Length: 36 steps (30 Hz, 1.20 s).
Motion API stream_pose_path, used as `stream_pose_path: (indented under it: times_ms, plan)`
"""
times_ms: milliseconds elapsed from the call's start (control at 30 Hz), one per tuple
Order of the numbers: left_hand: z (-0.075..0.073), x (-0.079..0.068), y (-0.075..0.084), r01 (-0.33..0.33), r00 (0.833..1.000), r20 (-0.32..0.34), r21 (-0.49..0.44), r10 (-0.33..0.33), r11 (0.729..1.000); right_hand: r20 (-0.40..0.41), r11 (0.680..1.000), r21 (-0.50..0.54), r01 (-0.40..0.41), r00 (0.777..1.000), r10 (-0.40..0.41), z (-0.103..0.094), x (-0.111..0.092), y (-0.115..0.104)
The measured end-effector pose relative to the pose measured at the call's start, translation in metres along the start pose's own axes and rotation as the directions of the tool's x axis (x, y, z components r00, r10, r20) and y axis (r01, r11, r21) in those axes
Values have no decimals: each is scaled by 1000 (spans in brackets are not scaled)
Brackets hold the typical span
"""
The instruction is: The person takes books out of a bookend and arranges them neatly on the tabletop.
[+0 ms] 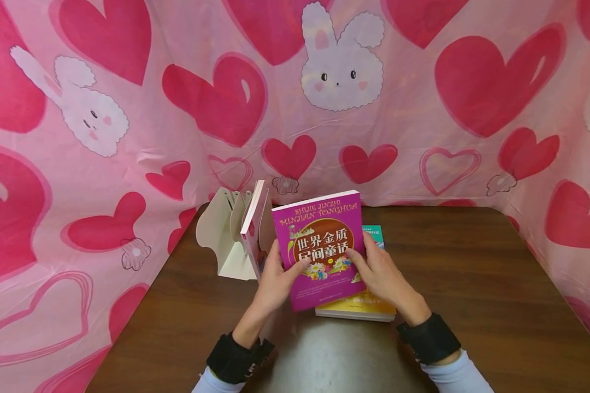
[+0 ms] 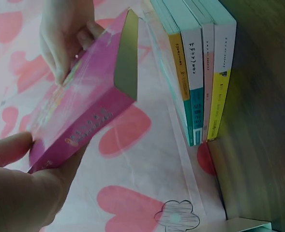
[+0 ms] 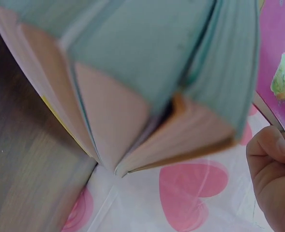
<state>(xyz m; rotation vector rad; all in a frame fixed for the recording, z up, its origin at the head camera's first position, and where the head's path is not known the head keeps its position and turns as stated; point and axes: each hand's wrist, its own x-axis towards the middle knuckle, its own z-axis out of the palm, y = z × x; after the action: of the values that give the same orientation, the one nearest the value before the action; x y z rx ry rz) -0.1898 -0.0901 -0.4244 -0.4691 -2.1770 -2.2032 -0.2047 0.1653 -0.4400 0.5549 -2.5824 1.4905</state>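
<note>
A purple book (image 1: pixel 319 286) with Chinese lettering and flowers on its cover is raised and tilted in front of me. My left hand (image 1: pixel 277 278) grips its left edge, thumb on the cover. On the opposite edge, my right hand (image 1: pixel 383 273) grips it, also with the thumb in front. In the left wrist view the spine of the purple book (image 2: pixel 91 128) is visible. Below and behind it lies a stack of books (image 1: pixel 356 314), with a yellow and teal cover on top, partly hidden by the held book and my right hand.
To the left stands a cream divided book rack (image 1: pixel 221 232), with a thin upright book (image 1: pixel 255 224) in it. Both are on a dark wooden table (image 1: pixel 472 273). A pink cloth (image 1: pixel 408 98) with hearts and rabbits hangs around the table's back and sides.
</note>
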Motion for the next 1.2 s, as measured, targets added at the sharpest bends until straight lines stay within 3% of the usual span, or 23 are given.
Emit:
stream_pose_path:
  times_ms: [267,500,800,1000,1200]
  plan:
    - [8,0,-1,1,996,-88,-111,-11,994,-17,999,14,-34,999,35,-2,0,2]
    - [9,2,-6,-34,999,-37,-102,30,994,-15,997,40,-67,998,68,-4,-1,3]
    - [6,3,-7,-104,995,22,113,102,988,-13,993,66,-99,995,101,-9,-1,5]
    - [-1,5,-8,-156,987,15,315,159,936,-14,991,68,-117,993,118,-12,-1,7]
    - [-3,7,-8,-136,990,12,379,142,915,-5,988,66,-141,990,142,-13,-1,9]
